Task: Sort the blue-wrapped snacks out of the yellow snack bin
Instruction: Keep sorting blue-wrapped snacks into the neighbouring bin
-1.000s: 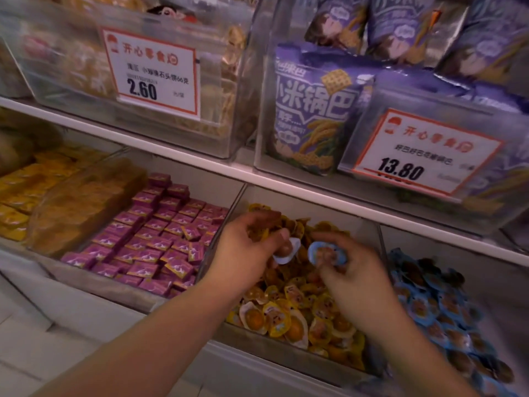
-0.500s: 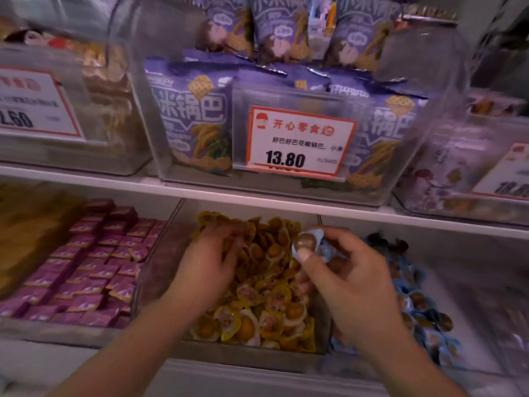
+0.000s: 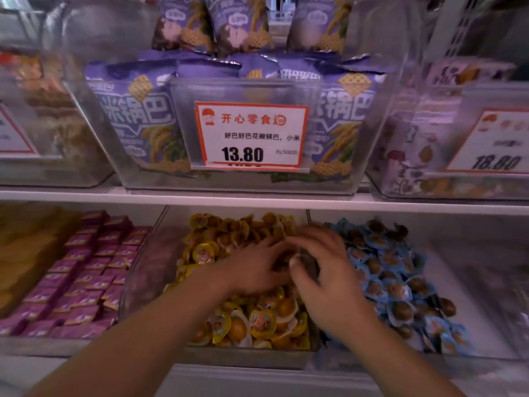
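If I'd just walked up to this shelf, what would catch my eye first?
Probably the white price tag reading 13.80, dead centre on a clear tub of purple snack bags on the upper shelf. Right below it, the left hand and right hand meet over the bin of yellow-wrapped snacks. That bin sits between rows of purple packets to its left and a heap of blue-wrapped snacks to its right.

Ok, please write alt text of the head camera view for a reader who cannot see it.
Two hands, the left hand and right hand, meet over a clear bin of yellow-wrapped snacks on a shop shelf. A bin of blue-wrapped snacks lies to its right, purple packets to its left, and a 13.80 price tag above.
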A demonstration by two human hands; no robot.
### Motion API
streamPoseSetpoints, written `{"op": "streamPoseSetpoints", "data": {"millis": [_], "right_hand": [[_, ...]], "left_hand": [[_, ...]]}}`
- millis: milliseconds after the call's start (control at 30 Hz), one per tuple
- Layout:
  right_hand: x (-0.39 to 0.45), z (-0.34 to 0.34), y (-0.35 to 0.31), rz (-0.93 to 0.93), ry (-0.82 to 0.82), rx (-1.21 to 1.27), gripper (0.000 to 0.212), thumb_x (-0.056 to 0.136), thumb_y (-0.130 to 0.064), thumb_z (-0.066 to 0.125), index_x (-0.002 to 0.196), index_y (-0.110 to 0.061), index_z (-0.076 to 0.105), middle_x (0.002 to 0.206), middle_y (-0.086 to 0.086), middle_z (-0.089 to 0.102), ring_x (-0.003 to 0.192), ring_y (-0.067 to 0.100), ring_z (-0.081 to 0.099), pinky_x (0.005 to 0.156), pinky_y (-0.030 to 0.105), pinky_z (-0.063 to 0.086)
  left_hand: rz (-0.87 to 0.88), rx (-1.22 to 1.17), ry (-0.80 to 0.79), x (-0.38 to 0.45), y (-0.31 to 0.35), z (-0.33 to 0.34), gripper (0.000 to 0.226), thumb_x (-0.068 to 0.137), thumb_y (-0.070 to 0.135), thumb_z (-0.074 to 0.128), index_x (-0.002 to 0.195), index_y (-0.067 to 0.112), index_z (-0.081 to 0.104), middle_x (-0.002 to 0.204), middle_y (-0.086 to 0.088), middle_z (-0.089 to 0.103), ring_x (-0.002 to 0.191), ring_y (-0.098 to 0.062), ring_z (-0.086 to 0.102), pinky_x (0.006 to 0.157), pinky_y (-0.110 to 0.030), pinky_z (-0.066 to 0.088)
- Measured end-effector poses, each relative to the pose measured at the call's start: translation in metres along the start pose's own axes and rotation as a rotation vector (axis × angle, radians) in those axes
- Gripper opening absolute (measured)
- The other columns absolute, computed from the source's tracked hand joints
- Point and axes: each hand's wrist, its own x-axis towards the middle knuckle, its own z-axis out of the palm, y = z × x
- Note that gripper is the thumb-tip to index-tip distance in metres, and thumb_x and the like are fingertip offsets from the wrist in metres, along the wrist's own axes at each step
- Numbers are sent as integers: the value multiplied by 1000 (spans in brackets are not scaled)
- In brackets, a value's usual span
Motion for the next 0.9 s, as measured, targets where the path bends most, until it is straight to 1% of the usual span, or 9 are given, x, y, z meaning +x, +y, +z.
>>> {"op": "streamPoseSetpoints", "data": {"millis": [100, 200, 300, 433, 533, 667, 767, 833, 900], "right_hand": [[4, 0, 7, 16, 27, 77, 33, 87, -2, 61, 115, -18, 72, 124, -10, 58, 127, 9, 42, 111, 28, 34], [6, -2, 10, 35, 56, 165, 35, 79, -12, 55, 106, -24, 73, 120, -17, 60, 125, 2, 43, 110, 22, 34], [7, 0, 14, 23, 63, 182, 36, 76, -14, 53, 104, -22, 74, 119, -14, 62, 126, 7, 45, 110, 27, 35], [6, 4, 15, 0, 83, 202, 32, 79, -13, 53, 101, -19, 76, 118, -8, 64, 125, 12, 47, 109, 36, 38], [7, 6, 16, 0, 104, 200, 31, 79, -15, 53, 99, -21, 76, 117, -11, 63, 124, 10, 46, 108, 35, 39], [8, 7, 15, -9, 109, 196, 32, 78, -14, 53, 98, -26, 75, 116, -17, 62, 123, 8, 46, 107, 29, 38], [9, 8, 17, -26, 118, 200, 32, 76, -11, 54, 97, -24, 75, 115, -16, 62, 122, 8, 47, 105, 25, 38], [9, 8, 18, -34, 121, 201, 32, 76, -10, 54, 96, -24, 75, 115, -15, 62, 122, 9, 48, 105, 24, 37], [9, 8, 19, -43, 120, 197, 32, 77, -9, 54, 96, -23, 75, 115, -15, 63, 121, 10, 48, 104, 22, 37]], "left_hand": [[3, 88, -47, -7, -19, -11, 57, 88, 66, 48, 133, 32, 49, 131, -1, 51, 114, -26, 57, 92, -37, 47], [-5, 205, -76, -28, -43, -21, 33, 89, 51, 56, 108, 24, 60, 110, -1, 57, 104, -25, 59, 83, -34, 45], [-102, 375, -17, -50, -61, -33, 37, 83, 57, 51, 107, 30, 59, 108, 6, 61, 106, -20, 60, 89, -34, 45], [-217, 333, -26, -64, -74, -49, 38, 79, 60, 53, 102, 32, 63, 102, 9, 69, 104, -12, 64, 96, -31, 39], [-223, 262, -39, -61, -65, -50, 36, 81, 53, 57, 109, 33, 66, 108, 8, 69, 105, -14, 64, 88, -26, 47], [-47, 21, 196, -51, -21, -36, 40, 86, 55, 62, 121, 36, 63, 117, 10, 60, 109, -10, 59, 91, -29, 48], [114, -263, -1, -52, 23, -3, 68, 77, 70, 63, 135, 42, 42, 131, 11, 49, 116, -7, 51, 98, -32, 47], [116, -130, -71, -54, 30, 17, 83, 72, 78, 57, 141, 41, 31, 141, 11, 42, 121, -18, 50, 99, -40, 46], [72, 46, -18, -52, 21, 18, 83, 72, 78, 51, 141, 37, 33, 138, 8, 43, 119, -25, 51, 98, -44, 44]]}}
